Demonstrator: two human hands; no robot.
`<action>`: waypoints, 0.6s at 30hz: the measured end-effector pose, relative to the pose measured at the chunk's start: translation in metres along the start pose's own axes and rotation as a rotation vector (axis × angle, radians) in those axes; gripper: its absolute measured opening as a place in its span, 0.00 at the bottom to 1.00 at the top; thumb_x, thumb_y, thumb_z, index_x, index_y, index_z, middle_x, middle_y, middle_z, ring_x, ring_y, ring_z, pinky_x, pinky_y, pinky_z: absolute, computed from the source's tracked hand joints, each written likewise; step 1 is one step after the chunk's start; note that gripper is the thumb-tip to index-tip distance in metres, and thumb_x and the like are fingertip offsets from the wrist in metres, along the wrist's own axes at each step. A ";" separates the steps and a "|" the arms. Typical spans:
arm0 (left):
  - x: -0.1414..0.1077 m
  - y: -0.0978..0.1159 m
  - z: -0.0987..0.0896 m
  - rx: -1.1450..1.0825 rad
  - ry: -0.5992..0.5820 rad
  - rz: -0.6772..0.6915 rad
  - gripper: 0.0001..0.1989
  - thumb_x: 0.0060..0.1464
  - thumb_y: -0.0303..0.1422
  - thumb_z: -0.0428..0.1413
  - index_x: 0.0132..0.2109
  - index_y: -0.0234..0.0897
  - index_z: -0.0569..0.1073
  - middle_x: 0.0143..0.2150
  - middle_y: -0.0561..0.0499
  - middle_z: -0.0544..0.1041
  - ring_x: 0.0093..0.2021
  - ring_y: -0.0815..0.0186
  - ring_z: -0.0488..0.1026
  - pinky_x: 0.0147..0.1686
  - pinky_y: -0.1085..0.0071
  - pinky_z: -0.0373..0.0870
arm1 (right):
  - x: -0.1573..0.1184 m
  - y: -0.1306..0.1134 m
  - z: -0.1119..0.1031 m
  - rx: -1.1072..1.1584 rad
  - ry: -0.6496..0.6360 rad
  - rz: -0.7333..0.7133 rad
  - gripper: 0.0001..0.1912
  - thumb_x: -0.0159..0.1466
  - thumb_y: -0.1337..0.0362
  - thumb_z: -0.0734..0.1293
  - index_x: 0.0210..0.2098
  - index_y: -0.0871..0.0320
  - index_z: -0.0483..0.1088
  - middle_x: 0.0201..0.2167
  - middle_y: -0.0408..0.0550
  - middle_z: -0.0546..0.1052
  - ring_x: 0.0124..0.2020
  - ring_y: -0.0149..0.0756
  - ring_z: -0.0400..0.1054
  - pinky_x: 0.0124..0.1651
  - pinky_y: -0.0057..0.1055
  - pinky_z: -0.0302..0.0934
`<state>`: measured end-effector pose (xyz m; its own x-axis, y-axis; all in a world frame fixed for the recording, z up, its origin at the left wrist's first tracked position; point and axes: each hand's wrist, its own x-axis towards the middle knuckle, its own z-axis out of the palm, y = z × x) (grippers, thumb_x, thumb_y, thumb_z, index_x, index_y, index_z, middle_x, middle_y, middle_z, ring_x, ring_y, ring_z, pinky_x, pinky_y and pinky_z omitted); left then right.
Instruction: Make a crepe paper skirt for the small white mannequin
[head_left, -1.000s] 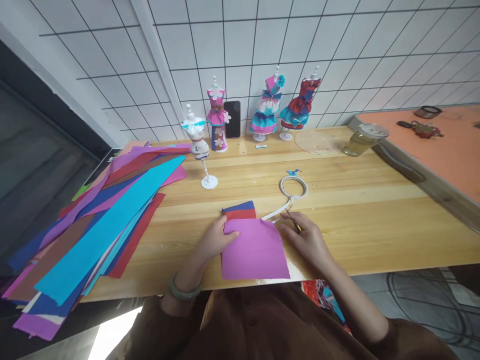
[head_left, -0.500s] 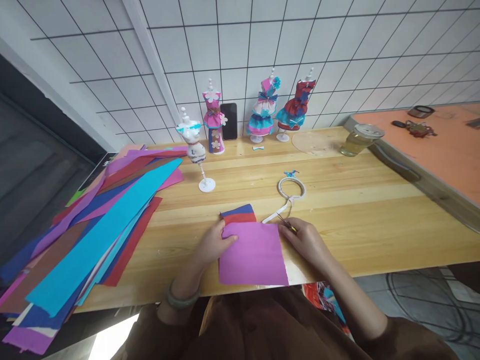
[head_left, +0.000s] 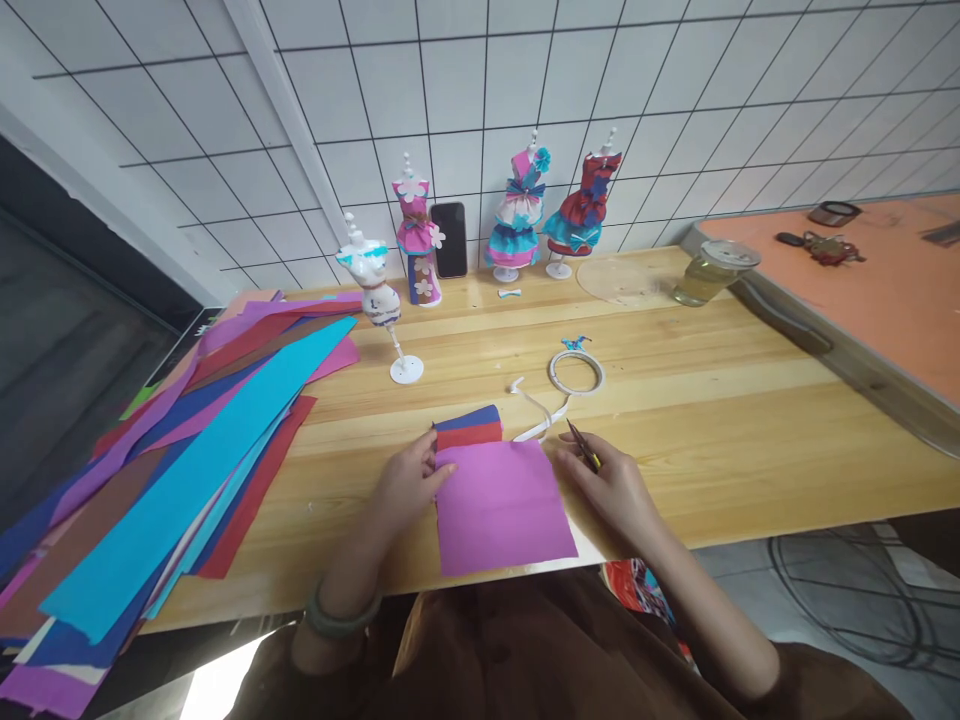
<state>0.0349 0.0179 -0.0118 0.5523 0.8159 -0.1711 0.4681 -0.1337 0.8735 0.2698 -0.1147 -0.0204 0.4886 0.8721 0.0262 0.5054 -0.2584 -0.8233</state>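
Left hand, fingers parted, is touching a square purple sheet. Right hand is pinching a pointed dark-and-yellow tool

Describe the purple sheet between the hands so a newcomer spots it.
On the wooden table, find the near edge between the left hand and right hand. The purple sheet lies there, squarish, unlike the long strips piled left.
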 end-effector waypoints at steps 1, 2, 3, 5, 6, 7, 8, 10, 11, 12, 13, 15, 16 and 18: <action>0.000 0.000 -0.002 0.050 0.008 -0.001 0.20 0.48 0.36 0.54 0.50 0.37 0.66 0.27 0.54 0.71 0.27 0.66 0.69 0.27 0.71 0.63 | -0.003 -0.002 0.003 0.015 -0.012 0.001 0.15 0.59 0.56 0.61 0.42 0.57 0.68 0.40 0.50 0.76 0.42 0.41 0.69 0.44 0.35 0.62; -0.001 0.001 -0.004 0.120 0.025 0.001 0.21 0.49 0.36 0.53 0.51 0.37 0.65 0.28 0.53 0.72 0.28 0.66 0.70 0.28 0.71 0.64 | -0.006 -0.003 0.006 0.019 -0.027 -0.011 0.14 0.59 0.57 0.62 0.42 0.57 0.68 0.39 0.50 0.76 0.42 0.41 0.70 0.43 0.35 0.63; 0.000 0.002 -0.006 0.197 0.059 0.007 0.21 0.50 0.36 0.52 0.52 0.37 0.64 0.29 0.52 0.72 0.29 0.65 0.70 0.30 0.69 0.64 | -0.009 -0.005 0.010 0.009 -0.040 -0.035 0.13 0.59 0.57 0.62 0.41 0.57 0.67 0.39 0.50 0.76 0.41 0.41 0.70 0.43 0.35 0.63; 0.002 0.007 -0.008 0.329 0.171 0.043 0.20 0.50 0.36 0.52 0.51 0.37 0.65 0.32 0.50 0.72 0.33 0.63 0.70 0.34 0.67 0.65 | -0.014 -0.010 0.017 -0.053 -0.063 -0.117 0.11 0.60 0.60 0.61 0.40 0.56 0.67 0.38 0.50 0.75 0.40 0.40 0.70 0.41 0.34 0.64; 0.004 0.011 -0.008 0.385 0.215 0.085 0.19 0.50 0.36 0.52 0.50 0.37 0.65 0.34 0.49 0.72 0.35 0.62 0.70 0.36 0.66 0.65 | -0.017 -0.012 0.020 -0.099 -0.075 -0.171 0.09 0.61 0.62 0.60 0.40 0.56 0.67 0.38 0.50 0.75 0.38 0.40 0.70 0.40 0.34 0.64; 0.006 0.014 -0.007 0.434 0.239 0.143 0.18 0.51 0.36 0.52 0.50 0.37 0.65 0.36 0.48 0.72 0.37 0.62 0.69 0.39 0.65 0.65 | -0.020 -0.015 0.024 -0.146 -0.088 -0.232 0.09 0.61 0.65 0.59 0.40 0.56 0.67 0.37 0.50 0.75 0.37 0.39 0.70 0.39 0.33 0.64; 0.010 0.018 -0.006 0.470 0.235 0.213 0.18 0.51 0.35 0.51 0.50 0.37 0.66 0.38 0.47 0.72 0.39 0.61 0.69 0.41 0.64 0.64 | -0.022 -0.018 0.027 -0.191 -0.100 -0.297 0.10 0.61 0.68 0.57 0.41 0.55 0.67 0.37 0.50 0.74 0.36 0.38 0.70 0.38 0.32 0.64; 0.017 0.026 -0.001 0.538 0.155 0.368 0.15 0.53 0.32 0.50 0.49 0.38 0.67 0.42 0.46 0.72 0.44 0.60 0.67 0.46 0.62 0.62 | -0.027 -0.023 0.031 -0.276 -0.125 -0.408 0.14 0.60 0.72 0.56 0.43 0.55 0.66 0.38 0.51 0.74 0.36 0.37 0.70 0.36 0.31 0.64; 0.022 0.029 0.002 0.567 0.094 0.438 0.15 0.53 0.31 0.50 0.49 0.38 0.68 0.44 0.47 0.71 0.46 0.60 0.66 0.48 0.61 0.61 | -0.029 -0.025 0.033 -0.316 -0.137 -0.448 0.15 0.60 0.74 0.55 0.43 0.56 0.65 0.40 0.51 0.73 0.37 0.37 0.70 0.36 0.30 0.64; 0.026 0.032 0.005 0.586 0.042 0.498 0.15 0.54 0.30 0.49 0.49 0.39 0.68 0.46 0.47 0.71 0.48 0.60 0.65 0.50 0.61 0.60 | -0.031 -0.027 0.035 -0.353 -0.148 -0.479 0.16 0.60 0.75 0.55 0.44 0.56 0.65 0.40 0.51 0.73 0.37 0.37 0.70 0.36 0.30 0.64; 0.030 0.035 0.008 0.602 -0.013 0.547 0.16 0.54 0.30 0.49 0.50 0.39 0.67 0.49 0.47 0.70 0.51 0.59 0.63 0.51 0.60 0.59 | -0.032 -0.028 0.036 -0.388 -0.155 -0.505 0.16 0.60 0.75 0.55 0.44 0.56 0.65 0.40 0.52 0.73 0.37 0.37 0.70 0.35 0.29 0.64; 0.036 0.038 0.013 0.629 -0.097 0.615 0.17 0.54 0.28 0.48 0.52 0.41 0.67 0.55 0.48 0.66 0.57 0.58 0.57 0.55 0.59 0.55 | -0.034 -0.029 0.038 -0.455 -0.155 -0.552 0.15 0.61 0.75 0.55 0.44 0.58 0.66 0.41 0.53 0.73 0.36 0.37 0.70 0.34 0.29 0.65; 0.039 0.039 0.016 0.640 -0.138 0.641 0.17 0.55 0.28 0.48 0.52 0.42 0.67 0.57 0.48 0.63 0.60 0.57 0.53 0.57 0.57 0.52 | -0.035 -0.029 0.039 -0.482 -0.148 -0.574 0.15 0.61 0.75 0.55 0.44 0.58 0.66 0.41 0.54 0.73 0.36 0.37 0.70 0.34 0.30 0.65; 0.043 0.041 0.022 0.658 -0.204 0.685 0.17 0.55 0.28 0.47 0.52 0.43 0.67 0.61 0.50 0.59 0.63 0.56 0.47 0.58 0.53 0.47 | -0.036 -0.028 0.041 -0.520 -0.126 -0.605 0.16 0.61 0.75 0.54 0.44 0.59 0.66 0.41 0.55 0.73 0.36 0.38 0.70 0.33 0.31 0.65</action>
<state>0.0931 0.0357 0.0064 0.9289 0.3389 0.1495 0.2584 -0.8820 0.3940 0.2091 -0.1218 -0.0215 -0.0440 0.9550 0.2933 0.9379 0.1406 -0.3172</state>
